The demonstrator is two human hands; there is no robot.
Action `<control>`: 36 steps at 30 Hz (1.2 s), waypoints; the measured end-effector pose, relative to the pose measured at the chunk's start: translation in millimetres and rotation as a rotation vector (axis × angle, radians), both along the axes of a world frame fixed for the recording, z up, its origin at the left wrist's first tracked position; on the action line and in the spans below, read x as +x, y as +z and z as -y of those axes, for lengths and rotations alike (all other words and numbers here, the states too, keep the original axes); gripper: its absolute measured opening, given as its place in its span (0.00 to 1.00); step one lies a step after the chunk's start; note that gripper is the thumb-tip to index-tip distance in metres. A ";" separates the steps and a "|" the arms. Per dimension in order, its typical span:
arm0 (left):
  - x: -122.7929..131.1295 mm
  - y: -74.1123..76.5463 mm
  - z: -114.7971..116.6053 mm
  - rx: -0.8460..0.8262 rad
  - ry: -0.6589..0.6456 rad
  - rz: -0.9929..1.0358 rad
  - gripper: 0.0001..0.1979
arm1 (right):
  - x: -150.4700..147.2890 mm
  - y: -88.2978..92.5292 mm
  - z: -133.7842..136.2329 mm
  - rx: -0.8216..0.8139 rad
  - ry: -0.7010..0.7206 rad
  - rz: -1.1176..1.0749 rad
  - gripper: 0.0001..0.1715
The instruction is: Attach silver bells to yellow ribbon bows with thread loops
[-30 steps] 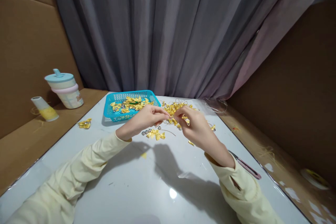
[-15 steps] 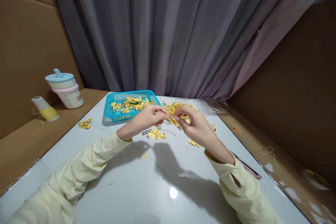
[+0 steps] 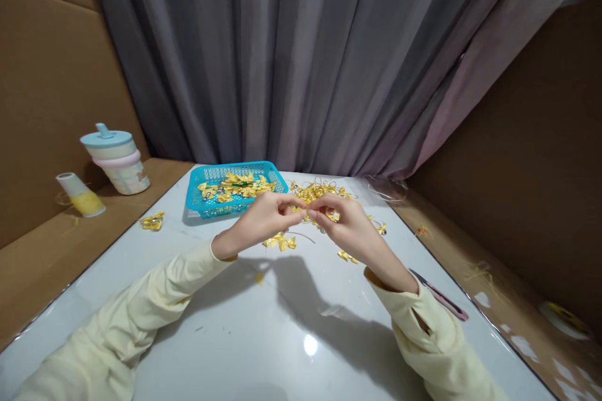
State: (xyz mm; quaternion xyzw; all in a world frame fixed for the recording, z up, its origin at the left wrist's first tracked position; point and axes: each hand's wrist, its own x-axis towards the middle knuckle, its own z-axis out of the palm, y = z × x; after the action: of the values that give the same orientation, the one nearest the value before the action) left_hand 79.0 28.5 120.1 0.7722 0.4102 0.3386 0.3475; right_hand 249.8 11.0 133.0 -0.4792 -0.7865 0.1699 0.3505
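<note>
Okay, your left hand [image 3: 268,217] and right hand [image 3: 352,225] nearly meet fingertip-to-fingertip, can't tell either grip's state; shiny yellow ribbon bows [image 3: 283,242] nearby; blue-lidded white cup's [image 3: 123,174] print unreadable.

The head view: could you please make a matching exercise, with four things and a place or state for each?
1. Turquoise basket
2. Lidded cup
3. Left hand
4. Pink-handled tool

A. fingertips close to those of the right hand
B. beside the right sleeve
C. contains yellow bows
D. on the brown surface, far left

Pairs: 1-C, 2-D, 3-A, 4-B
</note>
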 end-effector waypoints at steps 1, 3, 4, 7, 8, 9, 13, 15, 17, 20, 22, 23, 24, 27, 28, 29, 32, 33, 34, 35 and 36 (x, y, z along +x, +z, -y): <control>0.7 -0.7 0.1 0.032 0.013 -0.005 0.12 | -0.4 0.0 0.0 0.001 -0.001 0.004 0.06; 1.9 -2.0 0.2 0.108 0.044 -0.027 0.11 | -1.0 0.2 0.2 0.011 -0.006 0.020 0.06; 2.5 -2.7 0.3 0.146 0.056 -0.042 0.11 | -1.3 0.3 0.4 0.016 -0.009 0.030 0.07; 3.7 -4.9 0.1 0.238 0.076 -0.075 0.10 | -1.7 0.7 1.1 0.011 -0.016 0.050 0.07; 3.9 -5.6 0.0 0.265 0.081 -0.081 0.10 | -1.8 0.6 1.1 0.007 -0.020 0.052 0.07; 4.0 -6.4 -0.1 0.290 0.086 -0.089 0.10 | -1.8 0.4 1.1 0.004 -0.022 0.053 0.07; 3.5 -8.8 -0.5 0.376 0.102 -0.151 0.11 | -1.7 -1.2 0.0 0.015 -0.023 0.056 0.08; 3.1 -9.7 -0.6 0.393 0.100 -0.187 0.11 | -1.3 -1.8 -0.7 0.031 -0.029 0.062 0.08; 2.6 -10.7 -0.9 0.393 0.091 -0.209 0.10 | -0.7 -1.7 -1.3 0.048 -0.044 0.065 0.07; 2.3 -12.0 -1.5 0.386 0.074 -0.212 0.10 | 0.2 -0.3 -1.7 0.050 -0.058 0.067 0.07; 2.4 -12.1 -1.6 0.370 0.064 -0.210 0.10 | 0.4 0.7 -1.8 0.038 -0.057 0.070 0.07; 2.6 -11.7 -1.4 0.356 0.062 -0.208 0.11 | 0.4 1.0 -1.8 0.034 -0.056 0.071 0.07; 2.8 -10.9 -0.9 0.340 0.064 -0.205 0.11 | 0.3 1.0 -1.9 0.033 -0.056 0.075 0.07; 3.5 -6.4 1.6 0.293 0.072 -0.204 0.11 | 0.2 0.5 -2.1 0.036 -0.056 0.095 0.07; 3.6 -4.7 2.6 0.281 0.073 -0.205 0.12 | 0.2 0.3 -2.3 0.037 -0.052 0.101 0.07; 3.5 -3.1 3.5 0.273 0.071 -0.208 0.12 | 0.4 0.1 -2.5 0.037 -0.046 0.106 0.07; 2.9 -0.1 5.2 0.255 0.057 -0.211 0.14 | 2.3 -0.8 -3.7 0.034 -0.012 0.116 0.07; 2.5 0.2 5.3 0.248 0.050 -0.207 0.14 | 3.5 -1.4 -4.4 0.035 0.003 0.120 0.07; 2.2 0.2 5.2 0.239 0.044 -0.203 0.14 | 5.0 -2.2 -5.1 0.037 0.020 0.124 0.07; 2.0 0.0 4.8 0.230 0.039 -0.197 0.14 | 6.6 -3.2 -5.8 0.037 0.040 0.128 0.08; 1.8 -0.3 4.3 0.224 0.036 -0.190 0.14 | 8.3 -4.2 -6.5 0.035 0.063 0.130 0.10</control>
State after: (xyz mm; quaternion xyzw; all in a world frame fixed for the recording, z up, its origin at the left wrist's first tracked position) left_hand 80.8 24.2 119.8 0.8274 0.4146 0.3136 0.2126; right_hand 258.0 17.5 128.8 -0.4579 -0.8253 0.1353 0.3015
